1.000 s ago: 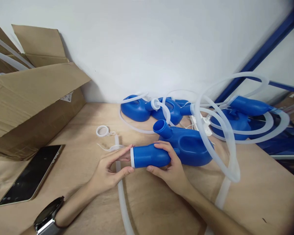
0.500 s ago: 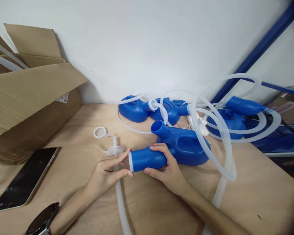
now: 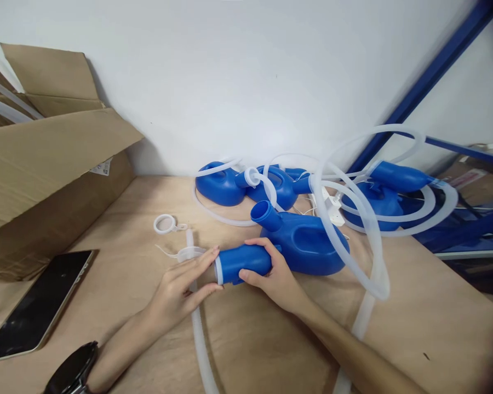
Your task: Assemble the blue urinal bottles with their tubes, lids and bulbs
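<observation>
A blue plastic funnel-like piece with a white rim lies sideways between my hands. My right hand wraps its narrower end, thumb in front and fingers behind. Thumb and fingers of my left hand grip the white rim at its left end. Just beyond it rests a blue urinal bottle, its uncapped neck pointing up and left. Behind my left fingers lies a translucent cap with a spout, and a clear hose runs toward me beneath that hand. A white ring with a tab lies farther back.
More blue bottles with coiled clear hoses stand along the wall. A white power strip sits among them. At left are an open cardboard box and a phone. A blue metal frame rises at right.
My right hand has turned the blue piece slightly about its length, and a small part now shows at its lower edge. The whole view has shifted a little.
</observation>
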A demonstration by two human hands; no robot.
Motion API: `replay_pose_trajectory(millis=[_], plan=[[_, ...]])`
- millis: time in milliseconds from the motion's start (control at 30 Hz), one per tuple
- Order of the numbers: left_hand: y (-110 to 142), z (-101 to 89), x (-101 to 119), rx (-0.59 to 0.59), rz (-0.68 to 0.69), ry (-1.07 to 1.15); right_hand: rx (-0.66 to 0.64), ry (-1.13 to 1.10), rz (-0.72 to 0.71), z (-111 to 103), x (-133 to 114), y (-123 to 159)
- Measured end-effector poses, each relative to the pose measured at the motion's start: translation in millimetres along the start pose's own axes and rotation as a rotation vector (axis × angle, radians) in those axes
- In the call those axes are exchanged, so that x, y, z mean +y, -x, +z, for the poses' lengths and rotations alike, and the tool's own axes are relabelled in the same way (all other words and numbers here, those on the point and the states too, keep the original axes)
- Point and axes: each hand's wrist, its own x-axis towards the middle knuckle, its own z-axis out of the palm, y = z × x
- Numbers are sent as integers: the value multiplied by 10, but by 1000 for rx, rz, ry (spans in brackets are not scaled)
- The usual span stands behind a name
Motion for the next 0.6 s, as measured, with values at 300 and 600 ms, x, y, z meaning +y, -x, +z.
replay_pose_trajectory(millis=[300, 600], plan=[[73, 26, 8, -7, 80, -87, -28, -23, 42, 1, -18, -18], [72, 1, -9, -22, 5, 10, -126, -89, 90, -18, 7, 5]])
